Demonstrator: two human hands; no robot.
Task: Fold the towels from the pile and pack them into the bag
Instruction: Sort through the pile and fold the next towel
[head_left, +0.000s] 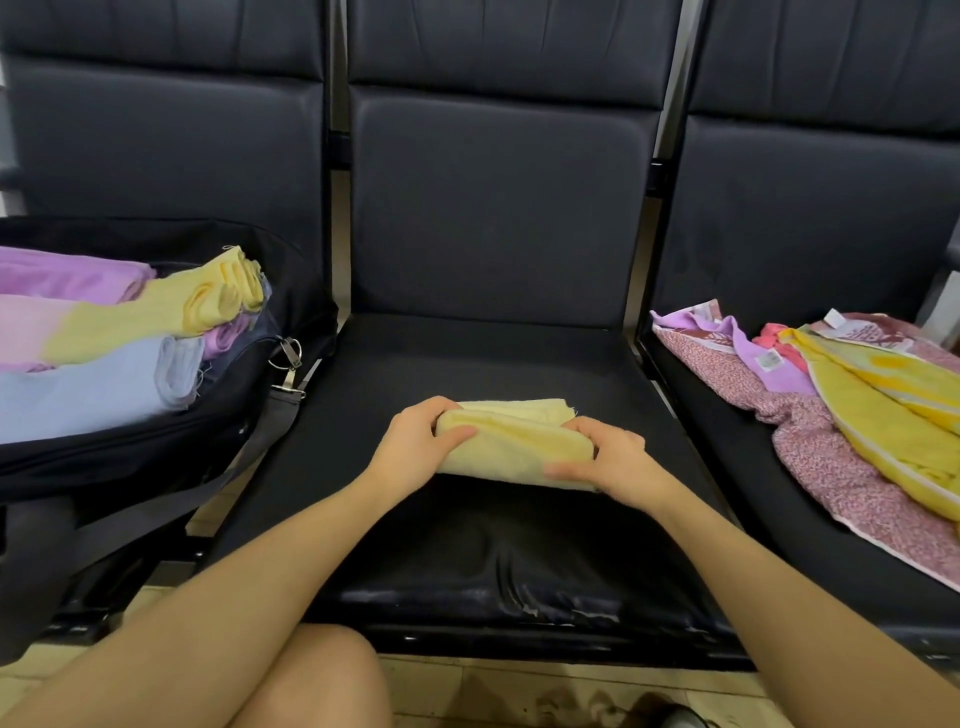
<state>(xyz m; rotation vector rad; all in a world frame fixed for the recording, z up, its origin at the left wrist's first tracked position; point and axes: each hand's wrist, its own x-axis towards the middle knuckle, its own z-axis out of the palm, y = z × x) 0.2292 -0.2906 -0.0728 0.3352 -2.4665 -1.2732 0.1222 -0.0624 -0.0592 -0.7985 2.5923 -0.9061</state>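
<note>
- The left hand (415, 441), just left of the frame's centre, has its fingers curled over the top and its thumb lying along the front of what it grips.
- The right hand (605, 457), just right of centre, is curled likewise, fingers on top and thumb stretched along the lower edge.
- Both bare forearms rise from the lower corners and converge at mid-frame.
- A bare knee shows at the bottom edge, left of centre.
</note>
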